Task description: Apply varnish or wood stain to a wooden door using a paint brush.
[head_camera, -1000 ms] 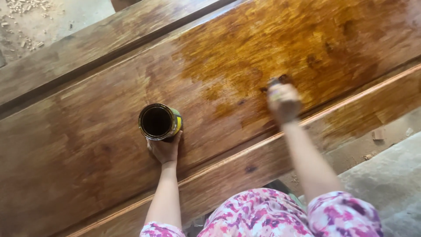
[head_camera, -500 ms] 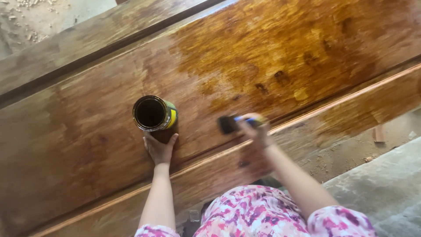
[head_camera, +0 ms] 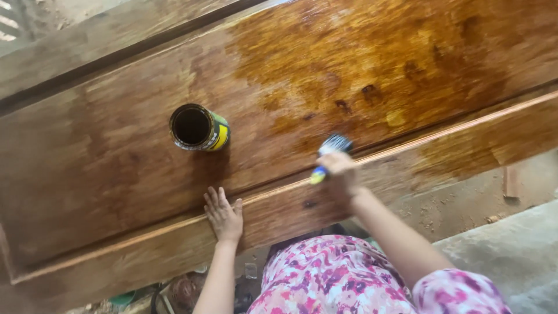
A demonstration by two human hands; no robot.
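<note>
**Brush held at the edge of a half-coated wooden panel**

The paintbrush (head_camera: 330, 152), with a blue and yellow handle and pale bristles, sits just above the raised moulding (head_camera: 442, 125) of a large wooden panel (head_camera: 104, 174), bristles pointing up toward the glossy, darker amber patch (head_camera: 372, 52) that covers the panel's upper right. The rest of the panel looks duller and drier, so the coating appears to be part way along; carrying on would call for a loaded brush, and the open tin (head_camera: 199, 128) stands well to the left of it, upright on the panel.

The right hand (head_camera: 340, 171) is clenched around the brush handle, fingers wrapped tight. The left hand (head_camera: 224, 214) lies flat and spread on the lower frame rail, holding nothing. Whether the bristles touch the wood is hard to tell, since they are slightly blurred.

Below are a pink floral garment (head_camera: 337, 273) and a dusty floor (head_camera: 511, 250).
</note>
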